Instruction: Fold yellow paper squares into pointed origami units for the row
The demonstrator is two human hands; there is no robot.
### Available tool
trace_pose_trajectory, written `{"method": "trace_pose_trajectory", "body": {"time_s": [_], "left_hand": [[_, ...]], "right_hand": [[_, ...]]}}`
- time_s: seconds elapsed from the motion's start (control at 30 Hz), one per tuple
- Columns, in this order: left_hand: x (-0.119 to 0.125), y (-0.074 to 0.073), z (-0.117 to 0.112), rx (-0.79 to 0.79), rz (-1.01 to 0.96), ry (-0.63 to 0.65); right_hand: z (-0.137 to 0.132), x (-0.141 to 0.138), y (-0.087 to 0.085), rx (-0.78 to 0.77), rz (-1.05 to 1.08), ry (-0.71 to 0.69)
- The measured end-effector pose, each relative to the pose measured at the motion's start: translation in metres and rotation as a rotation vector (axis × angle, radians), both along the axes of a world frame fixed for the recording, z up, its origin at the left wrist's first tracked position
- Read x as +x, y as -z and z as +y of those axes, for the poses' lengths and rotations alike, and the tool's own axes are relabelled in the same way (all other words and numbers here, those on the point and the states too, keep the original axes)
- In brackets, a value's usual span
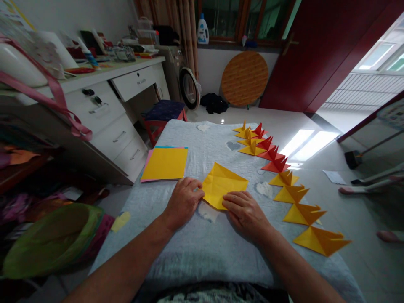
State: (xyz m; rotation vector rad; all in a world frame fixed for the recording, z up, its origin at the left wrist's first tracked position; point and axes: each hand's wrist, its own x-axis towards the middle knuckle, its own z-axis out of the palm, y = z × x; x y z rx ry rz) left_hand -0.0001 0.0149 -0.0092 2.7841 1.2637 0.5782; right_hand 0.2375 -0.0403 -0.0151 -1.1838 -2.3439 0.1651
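Note:
A square sheet of yellow origami paper (223, 185) with crease lines lies turned corner-up on the cloth-covered table. My left hand (185, 198) pinches its left corner between thumb and fingers. Over the lower right edge are the bent fingers of my right hand (244, 210), holding the paper there; the thumb is hidden. Left of the sheet is a stack of coloured paper (166, 164), yellow on top, with pink and blue edges showing. Along the table's right side stand rows of folded paper pieces, several yellow (303, 213) and several red (274, 156).
The table has a pale blue cloth (195, 252) with heart patches. A green bin (53, 240) stands on the floor at left, below a white desk (104, 113). Behind the table are a stool (166, 110), a washing machine (175, 63) with its door open, and a round wooden board (244, 78).

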Motion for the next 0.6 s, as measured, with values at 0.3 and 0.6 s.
{"method": "trace_pose_trajectory", "body": {"time_s": [0.3, 0.6], "left_hand": [[-0.005, 0.002, 0.006, -0.038, 0.003, -0.001], [-0.003, 0.001, 0.002, -0.194, -0.149, 0.086]], "right_hand": [[0.001, 0.006, 0.003, -0.134, 0.068, 0.029], [0.011, 0.005, 0.009, -0.226, 0.167, 0.088]]}}
